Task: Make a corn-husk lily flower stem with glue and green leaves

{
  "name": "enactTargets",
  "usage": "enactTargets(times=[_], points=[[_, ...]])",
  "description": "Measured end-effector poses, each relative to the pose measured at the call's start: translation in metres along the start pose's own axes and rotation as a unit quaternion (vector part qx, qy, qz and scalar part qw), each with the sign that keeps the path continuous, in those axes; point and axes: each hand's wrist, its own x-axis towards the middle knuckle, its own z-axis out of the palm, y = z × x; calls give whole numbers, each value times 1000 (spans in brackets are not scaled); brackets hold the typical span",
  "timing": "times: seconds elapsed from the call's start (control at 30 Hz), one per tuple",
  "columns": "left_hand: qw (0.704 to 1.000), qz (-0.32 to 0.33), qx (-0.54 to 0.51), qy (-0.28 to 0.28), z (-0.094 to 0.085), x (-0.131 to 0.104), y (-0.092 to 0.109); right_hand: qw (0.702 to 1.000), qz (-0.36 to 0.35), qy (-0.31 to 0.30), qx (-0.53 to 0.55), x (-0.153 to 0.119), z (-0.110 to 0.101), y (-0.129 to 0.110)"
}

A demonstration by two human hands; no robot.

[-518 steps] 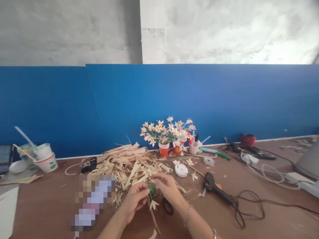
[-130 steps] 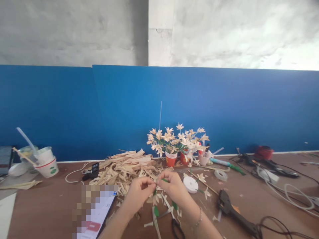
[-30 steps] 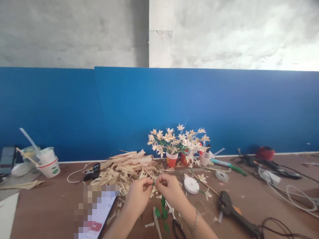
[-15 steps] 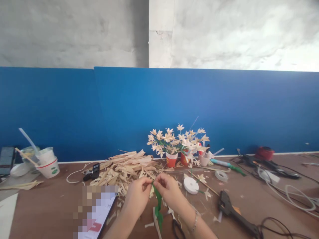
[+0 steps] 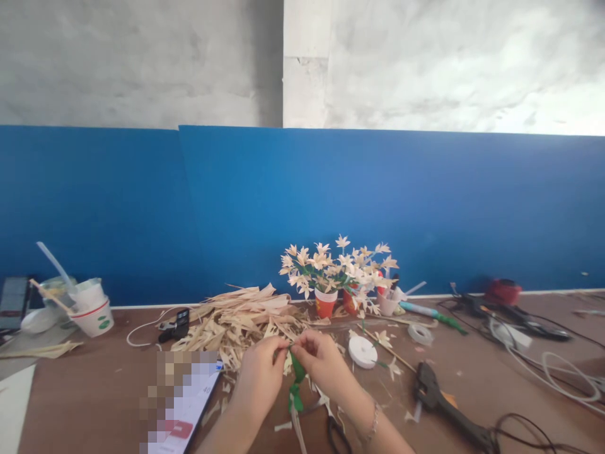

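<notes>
My left hand (image 5: 261, 372) and my right hand (image 5: 324, 364) meet fingertip to fingertip over the middle of the brown table. From my right thumb and forefinger hangs a crinkled green paper strip (image 5: 297, 371), its lower end loosely curled. My left fingers are pinched close to the top of that strip; what lies between them is too small and hidden to name. Below the strip, a pale thin strip (image 5: 297, 432) points toward me. Scissors (image 5: 336, 435) with dark handles lie beside it, partly behind my right forearm.
Behind my hands spreads a heap of dried husks (image 5: 236, 325). Pale flowers (image 5: 338, 265) stand in red cups (image 5: 325, 306). A white roll (image 5: 362, 352), a clear tape roll (image 5: 420, 334), a black glue gun (image 5: 449, 407) and cables (image 5: 558, 378) lie rightward; a phone (image 5: 189, 410) lies left.
The green strip's hanging lower part has swung slightly left and drawn up, looking shorter and more bunched. Both hands stay almost in place, still pinched.
</notes>
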Motion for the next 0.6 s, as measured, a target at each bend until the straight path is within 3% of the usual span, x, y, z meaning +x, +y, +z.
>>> enactTargets(times=[0.13,0.27,0.43,0.6], points=[[999,28,37,-7,0,0,-2,986,19,-18,-166,-12,-6,-10],[996,49,79,-13,3,-2,-7,923,11,-45,-381,-32,-10,-25],[990,68,119,-44,2,-7,-1,905,-129,57,-401,-37,-10,-35],[980,63,167,-90,-3,-12,13,883,-120,46,-451,-25,-9,-27]])
